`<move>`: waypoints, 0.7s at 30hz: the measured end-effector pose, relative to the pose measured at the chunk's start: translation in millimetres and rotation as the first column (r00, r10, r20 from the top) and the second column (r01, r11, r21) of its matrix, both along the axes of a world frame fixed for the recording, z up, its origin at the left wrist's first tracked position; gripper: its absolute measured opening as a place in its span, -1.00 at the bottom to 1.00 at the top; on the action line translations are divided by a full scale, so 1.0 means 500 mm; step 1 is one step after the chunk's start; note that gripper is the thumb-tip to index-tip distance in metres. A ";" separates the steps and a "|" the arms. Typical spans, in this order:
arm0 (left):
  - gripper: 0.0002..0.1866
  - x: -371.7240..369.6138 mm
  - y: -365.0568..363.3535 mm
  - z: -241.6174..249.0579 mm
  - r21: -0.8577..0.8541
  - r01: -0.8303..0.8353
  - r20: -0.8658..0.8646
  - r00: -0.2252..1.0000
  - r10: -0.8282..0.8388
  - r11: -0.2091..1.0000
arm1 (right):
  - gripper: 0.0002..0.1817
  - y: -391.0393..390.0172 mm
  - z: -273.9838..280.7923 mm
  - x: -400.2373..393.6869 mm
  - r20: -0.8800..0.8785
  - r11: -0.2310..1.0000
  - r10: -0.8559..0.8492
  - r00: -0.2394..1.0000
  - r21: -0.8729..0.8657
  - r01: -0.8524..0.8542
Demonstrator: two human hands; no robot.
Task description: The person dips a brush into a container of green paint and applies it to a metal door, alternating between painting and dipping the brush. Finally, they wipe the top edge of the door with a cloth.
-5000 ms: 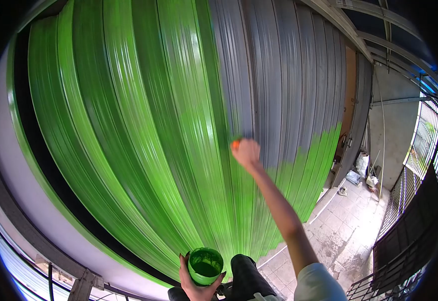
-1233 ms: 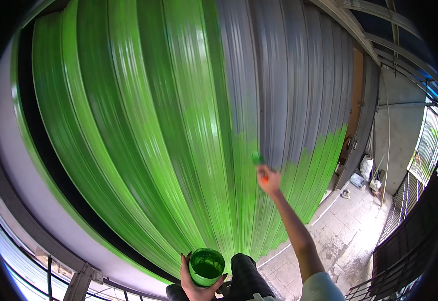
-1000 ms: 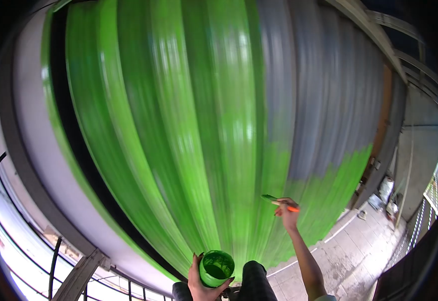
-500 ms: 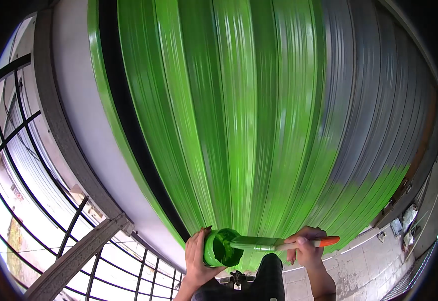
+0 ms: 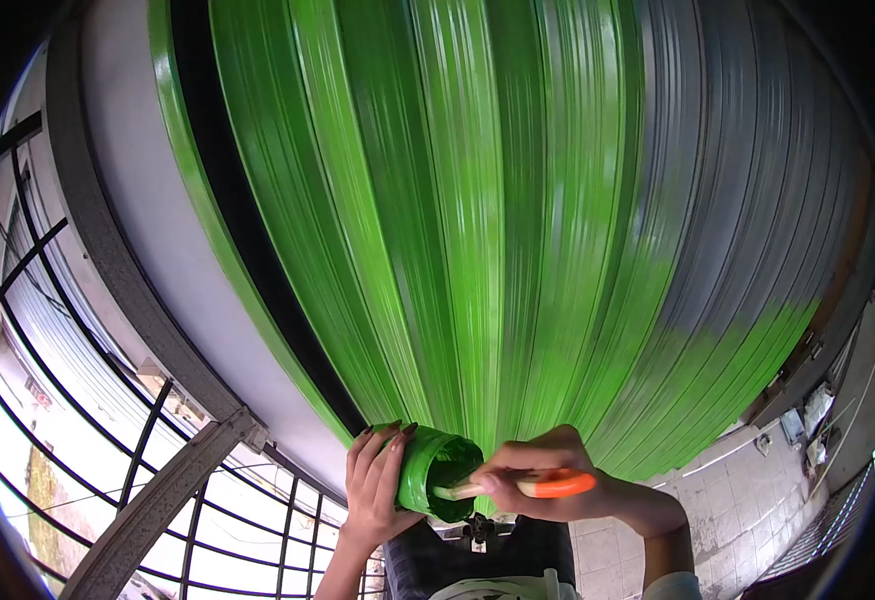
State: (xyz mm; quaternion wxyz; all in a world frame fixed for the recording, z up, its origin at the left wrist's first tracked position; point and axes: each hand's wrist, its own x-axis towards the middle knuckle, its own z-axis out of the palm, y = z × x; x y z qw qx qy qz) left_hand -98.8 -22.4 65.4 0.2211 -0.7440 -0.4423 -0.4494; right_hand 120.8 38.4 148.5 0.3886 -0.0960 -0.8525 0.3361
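Observation:
My left hand (image 5: 375, 485) grips a small paint can (image 5: 419, 468) smeared with green, its mouth tilted to the right. In my right hand (image 5: 547, 470) is a paintbrush (image 5: 559, 484) with a pale handle and an orange end. The brush points left, and its bristle end is inside the can, hidden by the rim. Just beyond both hands rises a ribbed metal shutter (image 5: 517, 250), glossy green across its left and middle and along its lower right.
Bare grey ribs (image 5: 747, 170) cover the shutter's upper right. A black strip (image 5: 247, 210) and a pale wall (image 5: 147, 180) run along its left. Further left stand a metal post (image 5: 157, 500) and black window bars (image 5: 52, 450). Floor tiles (image 5: 697, 520) lie at lower right.
My right hand has moved left toward the can, and the brush has gone from across the rim to down inside it. The can has shifted slightly left and up in view.

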 end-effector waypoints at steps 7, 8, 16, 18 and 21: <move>-0.06 -0.004 -0.002 0.013 0.022 0.022 -0.041 0.999 -0.021 1.000 | -0.92 0.009 0.006 -0.034 0.058 0.985 0.050 0.997 0.162 -0.059; -0.06 -0.005 -0.003 0.014 0.023 0.020 -0.044 0.999 -0.019 1.000 | -0.88 0.009 0.003 -0.036 0.061 0.983 0.048 0.997 0.172 -0.058; -0.06 -0.007 -0.004 0.016 0.024 0.035 -0.055 0.998 -0.034 0.999 | -0.83 0.006 -0.003 -0.041 0.075 0.982 0.042 0.996 0.180 -0.055; -0.06 -0.006 -0.005 0.017 0.009 0.029 -0.046 0.999 -0.029 1.000 | -0.84 0.007 0.004 -0.038 0.127 0.982 0.040 0.991 0.179 -0.063; -0.05 -0.007 -0.003 0.015 0.015 0.031 -0.036 0.999 -0.030 0.999 | -0.86 0.004 0.015 -0.029 0.081 0.990 0.051 0.995 0.125 -0.061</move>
